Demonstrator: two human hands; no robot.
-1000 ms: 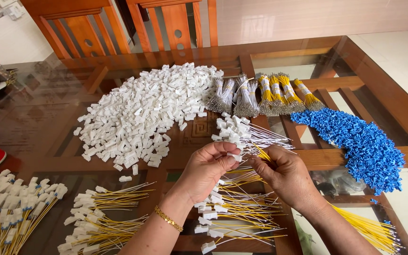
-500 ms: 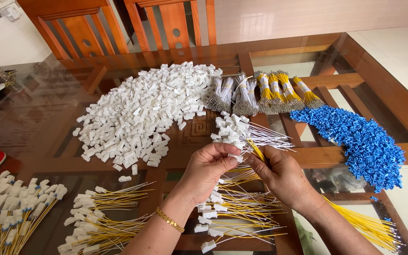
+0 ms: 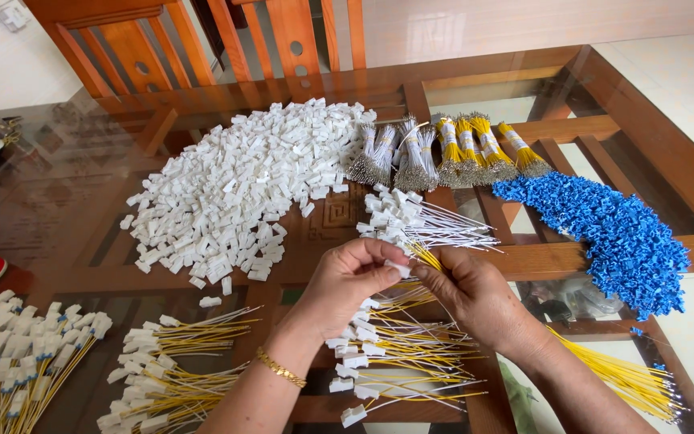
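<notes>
Both hands meet over the middle of the glass-topped table [image 3: 82,201]. The left hand [image 3: 347,281], with a gold bangle [image 3: 280,368] at the wrist, pinches a small white connector [image 3: 398,267] between thumb and fingertips. The right hand [image 3: 475,293] is closed on a yellow wire [image 3: 427,257] just beside it, the two hands touching at the fingertips. Just beyond them, resting above the fingers, lies a bunch of white-plug leads [image 3: 411,221] with thin white wires fanning right. Under the hands sits a heap of finished yellow leads [image 3: 395,362] with white plugs. Further off, left of centre, is a big pile of loose white connectors [image 3: 242,185]; to its right stand bundles of terminal wires [image 3: 443,153], grey and yellow. On the right spreads a pile of blue connectors [image 3: 612,233], and near it, at the near right, loose yellow wires [image 3: 628,378]. More finished leads [image 3: 170,370] lie near left, and another lot [image 3: 18,354] at the far left edge. Wooden chairs [image 3: 202,40] stand behind the table.
</notes>
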